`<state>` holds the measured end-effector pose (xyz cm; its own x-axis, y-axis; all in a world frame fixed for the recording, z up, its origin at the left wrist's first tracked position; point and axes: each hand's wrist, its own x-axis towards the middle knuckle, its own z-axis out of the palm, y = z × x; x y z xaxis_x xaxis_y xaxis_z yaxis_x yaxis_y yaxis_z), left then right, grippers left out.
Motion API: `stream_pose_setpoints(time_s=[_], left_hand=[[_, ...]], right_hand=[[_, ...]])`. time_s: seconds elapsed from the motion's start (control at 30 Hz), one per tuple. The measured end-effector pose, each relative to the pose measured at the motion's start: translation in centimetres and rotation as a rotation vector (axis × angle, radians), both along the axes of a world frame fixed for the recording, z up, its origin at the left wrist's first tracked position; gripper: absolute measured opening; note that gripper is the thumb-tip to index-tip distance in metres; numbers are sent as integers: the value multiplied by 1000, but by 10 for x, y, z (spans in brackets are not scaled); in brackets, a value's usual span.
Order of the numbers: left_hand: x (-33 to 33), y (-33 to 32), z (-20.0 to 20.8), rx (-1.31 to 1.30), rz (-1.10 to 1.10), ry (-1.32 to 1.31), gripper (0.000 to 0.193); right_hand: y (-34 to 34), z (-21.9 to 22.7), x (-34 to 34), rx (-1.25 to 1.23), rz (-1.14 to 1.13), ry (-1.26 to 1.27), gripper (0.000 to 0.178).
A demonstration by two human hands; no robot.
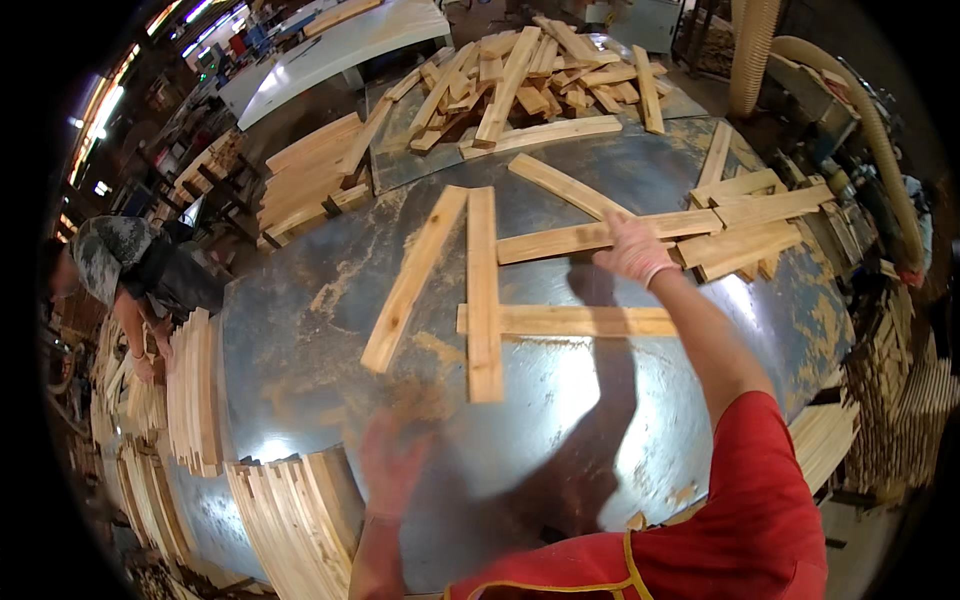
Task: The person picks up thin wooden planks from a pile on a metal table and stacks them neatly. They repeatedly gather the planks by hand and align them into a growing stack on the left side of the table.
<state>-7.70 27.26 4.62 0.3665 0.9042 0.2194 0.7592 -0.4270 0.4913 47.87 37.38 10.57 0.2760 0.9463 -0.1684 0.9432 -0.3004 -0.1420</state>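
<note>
My right hand reaches over a wooden board that lies crosswise on the metal table. Its thumb is at the near edge of the board and its fingers are at the far edge. My left hand, blurred by motion, is above the table's near side with its thumb apart from the fingers and nothing in it. Between the hands and beyond lie an upright-running board, a slanted board, a crosswise board partly hidden by my right forearm, and another slanted board.
A heap of boards covers the table's far end. More boards are stacked at the right. Board stacks line the near left edge. At far left, a person handles boards. A ribbed hose hangs at the back right.
</note>
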Motion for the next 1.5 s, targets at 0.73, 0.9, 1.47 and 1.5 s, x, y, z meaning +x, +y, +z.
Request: stream_pose_setpoints(time_s=[0.73, 0.9, 1.47, 1.5], left_hand=[[82, 209, -38, -348, 659, 332, 102], [82, 159, -32, -580, 529, -414, 79], [-56, -231, 21, -1223, 215, -1234, 90], [-67, -243, 27, -1255, 251, -1194, 93]], right_hand=[[-98, -80, -13, -117, 56, 154, 93], [-97, -33, -28, -133, -12, 382, 97], [-258, -61, -374, -746, 261, 1438, 108], [-258, -65, -386, -813, -31, 1627, 103]])
